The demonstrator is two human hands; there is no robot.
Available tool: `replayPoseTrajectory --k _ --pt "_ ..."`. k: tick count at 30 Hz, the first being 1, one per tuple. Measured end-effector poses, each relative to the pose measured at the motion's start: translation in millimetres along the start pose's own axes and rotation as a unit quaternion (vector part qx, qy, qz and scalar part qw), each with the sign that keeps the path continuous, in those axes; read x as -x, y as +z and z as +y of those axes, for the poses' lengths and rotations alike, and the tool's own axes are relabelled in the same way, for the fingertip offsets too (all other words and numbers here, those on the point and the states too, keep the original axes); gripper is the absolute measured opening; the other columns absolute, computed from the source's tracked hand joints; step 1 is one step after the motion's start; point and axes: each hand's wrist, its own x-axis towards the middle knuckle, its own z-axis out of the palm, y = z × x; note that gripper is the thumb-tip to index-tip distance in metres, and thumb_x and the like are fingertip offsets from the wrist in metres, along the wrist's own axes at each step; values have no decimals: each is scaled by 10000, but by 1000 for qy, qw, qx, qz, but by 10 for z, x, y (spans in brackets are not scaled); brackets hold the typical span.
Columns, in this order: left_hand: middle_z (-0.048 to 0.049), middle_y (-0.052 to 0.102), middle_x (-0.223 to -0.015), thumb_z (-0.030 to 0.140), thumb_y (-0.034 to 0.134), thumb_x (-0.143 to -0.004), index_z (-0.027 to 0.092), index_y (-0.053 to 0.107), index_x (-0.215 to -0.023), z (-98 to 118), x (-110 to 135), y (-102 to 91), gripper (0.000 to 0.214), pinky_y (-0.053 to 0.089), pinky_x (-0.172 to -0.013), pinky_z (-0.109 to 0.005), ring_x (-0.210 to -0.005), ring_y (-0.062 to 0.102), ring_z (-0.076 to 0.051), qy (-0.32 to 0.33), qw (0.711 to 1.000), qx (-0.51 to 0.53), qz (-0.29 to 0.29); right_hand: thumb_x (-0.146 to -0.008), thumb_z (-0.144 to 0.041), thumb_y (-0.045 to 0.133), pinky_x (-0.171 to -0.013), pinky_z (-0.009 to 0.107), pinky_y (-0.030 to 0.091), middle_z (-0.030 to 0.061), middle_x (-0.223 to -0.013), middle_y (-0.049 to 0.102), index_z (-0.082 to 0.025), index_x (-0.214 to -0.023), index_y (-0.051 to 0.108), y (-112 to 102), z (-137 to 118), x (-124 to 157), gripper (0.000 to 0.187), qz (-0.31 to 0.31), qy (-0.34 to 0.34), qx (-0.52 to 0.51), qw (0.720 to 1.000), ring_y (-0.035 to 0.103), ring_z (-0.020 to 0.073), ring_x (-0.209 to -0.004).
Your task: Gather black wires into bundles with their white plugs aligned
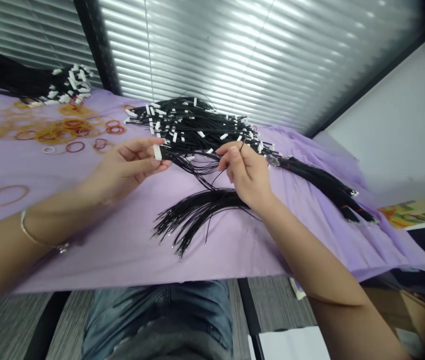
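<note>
My left hand (pixel 126 167) pinches a bundle of thin black wires (pixel 193 207) near its white connector ends, thumb and fingers closed around it. The bundle trails down across the purple cloth (pixel 122 240) toward me, bare ends fanned out. My right hand (pixel 244 172) is closed in a pinch on a single black wire, just below a big loose pile of black wires with white connectors (pixel 193 125).
Many rubber bands (pixel 58 131) lie scattered at the back left, one large band (pixel 7 195) nearer. Another wire heap (pixel 28 80) sits far left. A bound black wire bunch (pixel 325 185) stretches right. Window blinds stand behind; the cloth's front edge hangs over my lap.
</note>
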Motion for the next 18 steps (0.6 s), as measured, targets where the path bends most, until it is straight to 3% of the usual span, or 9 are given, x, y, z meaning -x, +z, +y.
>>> replayPoseTrajectory --k 3,6,8,12,15,18 --pt "0 718 -749 195 873 -682 211 739 -904 -2 -35 -70 260 550 -721 -182 -746 704 -133 31 990 -135 38 -994 -484 521 -543 201 483 -6 -751 619 -151 -1004 604 20 -67 6 343 -73 74 -139 985 570 68 -554" --pt "-1 714 -734 256 869 -703 191 719 -815 -16 -55 -113 198 518 -637 -160 -681 686 -118 34 974 -214 66 -911 -353 681 -657 218 561 21 -861 653 -133 -1058 586 71 -83 13 282 -140 65 -229 961 662 94 -698" --pt "10 690 -699 256 865 -708 170 720 -746 -13 -56 -119 173 522 -627 -141 -633 659 -90 12 976 -209 55 -916 -283 668 -689 204 562 31 -892 674 -126 -1060 588 108 -74 31 228 -167 44 -229 958 663 80 -726" --pt "-17 734 -777 235 853 -706 143 749 -739 2 15 -54 142 610 -757 -232 -723 719 -152 -139 987 -76 -32 -969 -256 579 -674 190 533 11 -835 701 -133 -1101 605 179 -76 111 182 -180 -41 -114 976 639 66 -674" --pt "-60 761 -851 198 880 -662 121 770 -791 -10 120 45 186 626 -821 -274 -844 748 -224 -275 957 12 -95 -999 -284 544 -748 211 528 14 -900 719 -154 -1182 612 223 -112 174 234 -148 -128 7 981 668 89 -789" --pt "-81 772 -903 174 901 -628 116 786 -827 -45 185 111 237 632 -810 -245 -864 751 -232 -335 937 56 -87 -1018 -278 507 -740 215 504 30 -939 721 -149 -1058 660 256 -119 205 204 -106 -224 110 963 659 100 -827"
